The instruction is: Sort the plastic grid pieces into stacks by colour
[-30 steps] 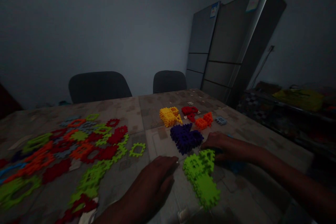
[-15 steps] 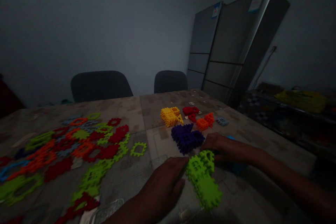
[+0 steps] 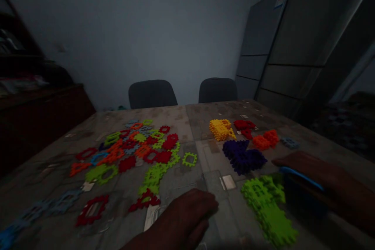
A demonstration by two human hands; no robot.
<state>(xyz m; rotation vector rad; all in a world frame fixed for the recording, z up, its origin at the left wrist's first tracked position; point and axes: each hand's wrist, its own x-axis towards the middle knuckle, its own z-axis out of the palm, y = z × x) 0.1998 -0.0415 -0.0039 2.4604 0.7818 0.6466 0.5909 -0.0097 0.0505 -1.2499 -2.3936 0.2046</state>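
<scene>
My left hand (image 3: 190,209) rests low over the table, its fingers bent a little and thumb apart, with nothing visible in it. To its right lies a stack of lime-green interlocking toy pieces (image 3: 269,207), apart from the hand. Behind the blue stack of pieces (image 3: 306,193), my right hand (image 3: 313,168) stretches its fingers leftward; the blue stack partly covers it, so I cannot tell whether they touch. Ahead of the green stack sits a dark purple stack (image 3: 241,156). Beyond are yellow pieces (image 3: 221,129), red pieces (image 3: 244,126), orange pieces (image 3: 265,140) and grey pieces (image 3: 290,142).
Loose, mixed-colour pieces (image 3: 131,148) spread over the left of the patterned table (image 3: 202,113). A single lime frame (image 3: 190,159) lies right of them. Two dark chairs (image 3: 152,93) stand at the far edge, a tall cabinet (image 3: 260,43) at back right.
The view has turned left, so the table's things sit further right. My left hand has drawn away from the lime-green stack. My right hand stays near the blue stack.
</scene>
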